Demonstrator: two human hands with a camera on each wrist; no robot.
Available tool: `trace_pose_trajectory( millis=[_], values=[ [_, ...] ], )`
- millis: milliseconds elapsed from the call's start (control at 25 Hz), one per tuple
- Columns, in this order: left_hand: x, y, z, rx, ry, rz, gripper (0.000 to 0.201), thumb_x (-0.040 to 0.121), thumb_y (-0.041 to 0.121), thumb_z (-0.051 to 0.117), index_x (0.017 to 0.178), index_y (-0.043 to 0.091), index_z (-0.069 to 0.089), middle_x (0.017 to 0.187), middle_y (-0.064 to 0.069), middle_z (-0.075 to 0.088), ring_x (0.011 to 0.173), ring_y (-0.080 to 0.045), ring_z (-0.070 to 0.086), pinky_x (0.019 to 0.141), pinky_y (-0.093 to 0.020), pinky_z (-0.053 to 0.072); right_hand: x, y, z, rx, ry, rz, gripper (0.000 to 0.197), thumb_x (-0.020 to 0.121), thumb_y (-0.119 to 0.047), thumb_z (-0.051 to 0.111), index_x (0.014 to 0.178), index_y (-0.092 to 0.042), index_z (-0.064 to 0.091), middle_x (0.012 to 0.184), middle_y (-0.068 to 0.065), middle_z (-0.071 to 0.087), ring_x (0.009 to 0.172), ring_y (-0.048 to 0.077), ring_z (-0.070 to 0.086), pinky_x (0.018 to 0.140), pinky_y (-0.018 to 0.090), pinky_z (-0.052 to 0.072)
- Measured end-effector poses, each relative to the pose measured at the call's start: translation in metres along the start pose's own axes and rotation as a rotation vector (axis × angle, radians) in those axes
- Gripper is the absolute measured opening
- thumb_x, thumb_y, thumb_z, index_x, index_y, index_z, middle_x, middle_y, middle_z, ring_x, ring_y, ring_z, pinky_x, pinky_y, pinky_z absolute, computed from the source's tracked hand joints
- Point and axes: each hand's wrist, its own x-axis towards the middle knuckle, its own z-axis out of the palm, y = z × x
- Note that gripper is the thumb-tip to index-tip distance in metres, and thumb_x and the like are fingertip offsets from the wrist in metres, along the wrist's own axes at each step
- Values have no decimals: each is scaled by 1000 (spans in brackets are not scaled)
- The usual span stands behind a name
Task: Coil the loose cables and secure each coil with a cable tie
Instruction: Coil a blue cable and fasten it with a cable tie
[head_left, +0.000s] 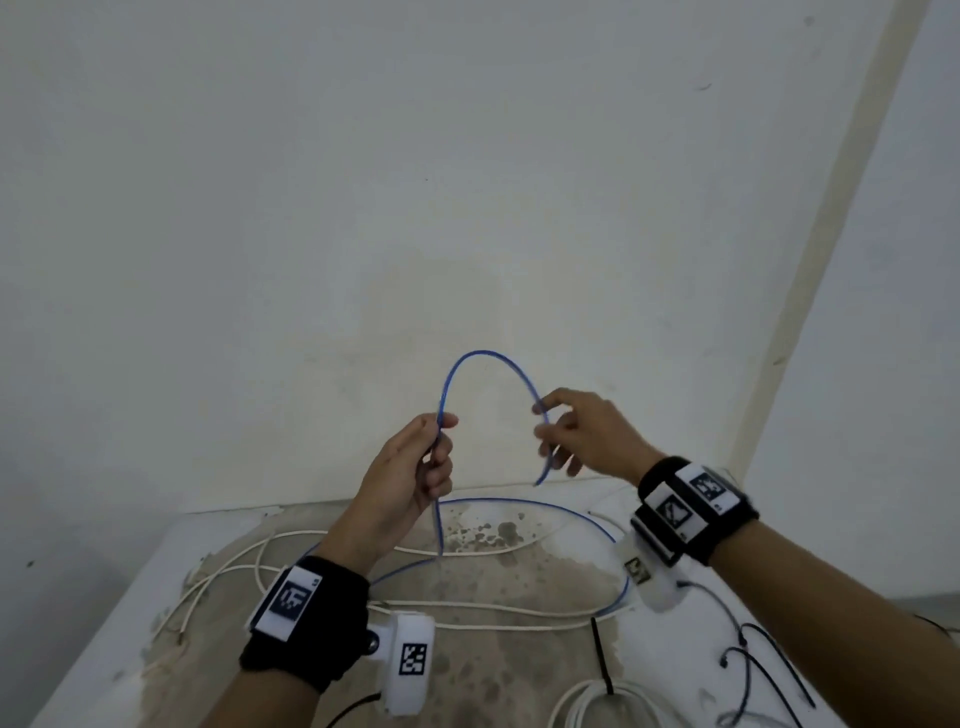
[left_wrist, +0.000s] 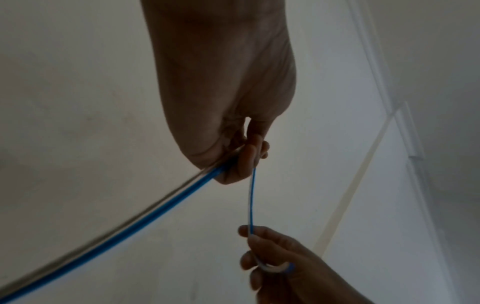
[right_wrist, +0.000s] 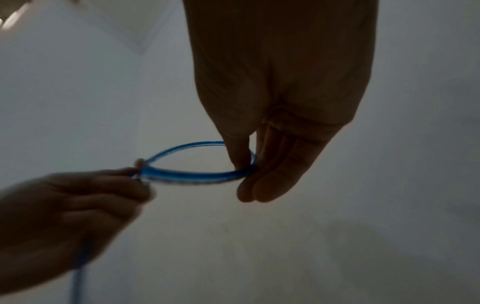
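Note:
A thin blue cable arches up in front of the wall between my two hands. My left hand grips it at the left foot of the arch, fingers curled round it. From there the cable drops to the table and runs in a wide loop. My right hand pinches the cable near its free end between thumb and fingers. The left wrist view shows the blue cable leaving my left hand. In the right wrist view the blue cable forms a small loop held by my right hand.
Long white cables sprawl over the stained table. A coiled white cable with a black cable tie lies at the front edge. Loose black cable ties lie at the front right. The wall stands close behind.

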Motion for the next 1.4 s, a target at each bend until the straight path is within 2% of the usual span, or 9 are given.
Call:
trace_pose_trajectory(
  millis=[200,320,480,640,760,920,1080,1240,1400],
  values=[
    [8,7,17,-86,3,74,27,103,19,39,111,8,62,73,1,53,59,-11,53,56,-24,49,-28,-5,66,610,-137,260,21,96,-21,65,92,-1,70,81,9,63,54,16,60,54,27,57],
    [6,9,18,-121,-60,93,31,102,17,38,119,7,63,84,-2,62,84,-20,66,80,-31,56,-31,-7,81,938,-119,407,11,98,-14,61,96,-4,66,68,5,63,55,13,63,56,24,57],
    [-5,8,23,77,-199,155,41,100,25,41,141,20,45,110,-12,68,112,-33,64,97,-38,50,-29,-10,88,953,12,391,11,97,-8,59,107,-3,60,68,8,63,55,17,64,55,26,57],
    [-15,6,29,432,-260,252,54,100,25,44,149,40,26,111,-8,67,108,-20,65,94,-27,49,-25,-15,94,939,27,330,19,95,-9,59,113,-3,56,67,4,60,54,17,59,50,27,52],
    [-15,6,25,540,-201,320,50,104,18,40,148,38,29,83,-7,58,86,-22,60,86,-24,47,-26,-17,94,921,-35,319,21,95,-21,64,109,-6,58,66,0,60,55,14,58,50,26,50],
    [-5,8,23,363,-57,292,32,106,21,32,134,20,49,63,3,33,50,-12,35,57,-27,39,-38,-22,102,768,-190,283,17,95,-30,62,103,-14,62,77,-1,64,64,13,60,56,25,47],
    [1,13,25,111,-8,145,34,105,28,33,112,6,58,56,4,30,41,-7,24,44,-21,24,-51,-16,122,623,-277,171,47,97,-55,47,120,-17,62,111,1,73,101,16,67,86,33,50],
    [2,19,18,-78,9,-3,35,104,30,34,78,13,49,49,6,28,37,-6,25,40,-19,21,-65,-8,127,531,-358,45,39,105,-45,36,111,-20,65,95,0,75,95,15,67,101,43,46],
    [-2,34,-1,2,36,-162,37,104,31,35,71,16,44,46,6,28,38,-10,35,42,-20,31,-76,9,112,224,-455,-173,20,106,-23,45,104,-14,64,82,1,64,81,10,58,84,23,47]
  ],
)
